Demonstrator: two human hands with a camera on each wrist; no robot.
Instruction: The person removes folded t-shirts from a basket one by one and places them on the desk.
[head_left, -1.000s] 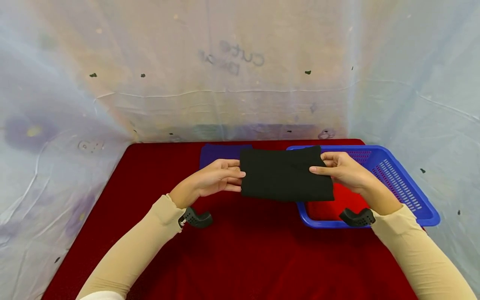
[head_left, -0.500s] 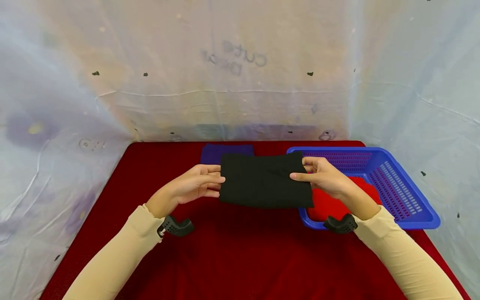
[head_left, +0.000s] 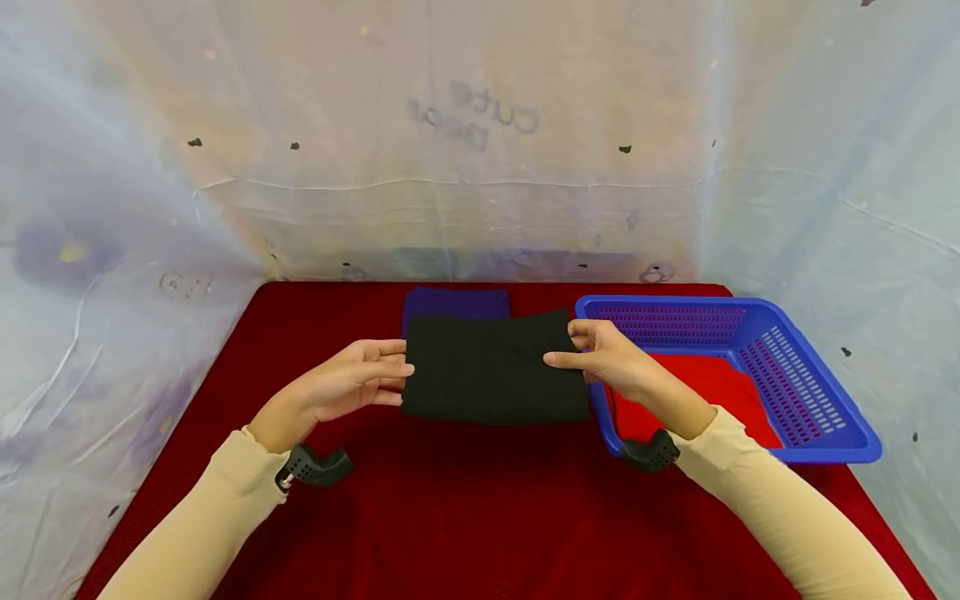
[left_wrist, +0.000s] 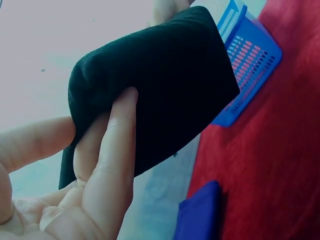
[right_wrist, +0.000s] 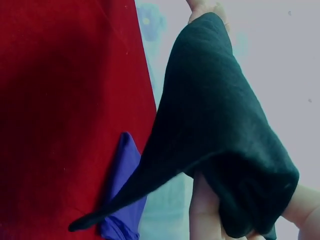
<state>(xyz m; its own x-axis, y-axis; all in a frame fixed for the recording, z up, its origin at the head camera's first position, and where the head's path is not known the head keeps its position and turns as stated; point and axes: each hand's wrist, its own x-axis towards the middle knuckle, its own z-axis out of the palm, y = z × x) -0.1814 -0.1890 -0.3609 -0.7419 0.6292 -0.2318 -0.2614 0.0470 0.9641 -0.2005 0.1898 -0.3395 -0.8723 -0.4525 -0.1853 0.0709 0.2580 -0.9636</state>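
Note:
A folded black cloth [head_left: 491, 371] is held up flat between my two hands, above the red-covered table. My left hand [head_left: 337, 383] pinches its left edge, thumb on the near face and fingers behind. At the right edge, my right hand [head_left: 615, 362] pinches it the same way, its fingers partly hidden by the fabric. In the left wrist view, fingers lie along the black cloth [left_wrist: 175, 75]. The right wrist view shows one corner of the black cloth [right_wrist: 215, 110] drooping. Behind it on the table lies a folded blue-purple cloth [head_left: 457, 302], partly covered in the head view.
A blue plastic basket [head_left: 813, 367] stands at the table's right side, with red cloth [head_left: 716, 387] inside. The red table cover [head_left: 480, 517] reaches back to a pale plastic sheet wall [head_left: 480, 217], and similar sheets hang on both sides.
Both hands have moved left and slightly nearer with the black cloth, from beside the basket to in front of the blue-purple cloth. More of the red cloth in the basket shows.

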